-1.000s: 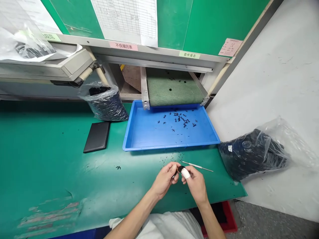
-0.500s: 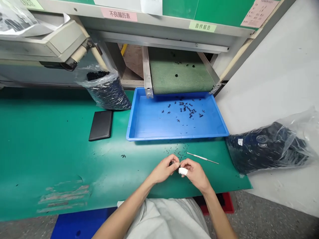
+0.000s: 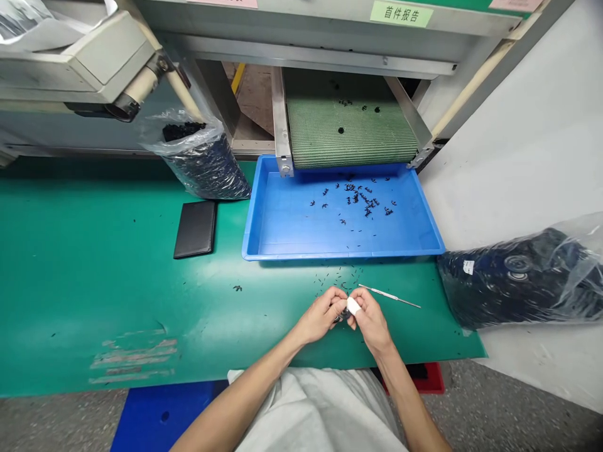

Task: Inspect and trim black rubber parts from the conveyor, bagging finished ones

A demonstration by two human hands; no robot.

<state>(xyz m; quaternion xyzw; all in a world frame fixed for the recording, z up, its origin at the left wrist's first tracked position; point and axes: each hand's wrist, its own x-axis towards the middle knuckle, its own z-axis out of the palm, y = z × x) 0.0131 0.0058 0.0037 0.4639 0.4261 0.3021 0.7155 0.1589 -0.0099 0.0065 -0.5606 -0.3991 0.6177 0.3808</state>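
Observation:
My left hand [image 3: 322,316] and my right hand [image 3: 373,321] meet over the green table near its front edge. Both have their fingers pinched around a small black part [image 3: 345,313], mostly hidden by the fingertips. White tape or a finger cover [image 3: 353,306] wraps my right thumb. Just beyond the hands, tiny black bits [image 3: 340,276] are scattered on the table. A thin metal tool with a white handle [image 3: 389,295] lies to the right of my right hand. A small black branched piece [image 3: 238,288] lies farther left.
A blue tray [image 3: 343,255] with several black branched pieces stands under the end of a green conveyor belt [image 3: 351,141]. A bag of black parts [image 3: 211,166] and a black wallet-like case [image 3: 195,229] are at left. Another filled plastic bag [image 3: 513,276] lies against the right wall.
The view has shifted slightly. My hands stay together; the right thumb has turned upward, and the black part between the fingers shows at a different angle.

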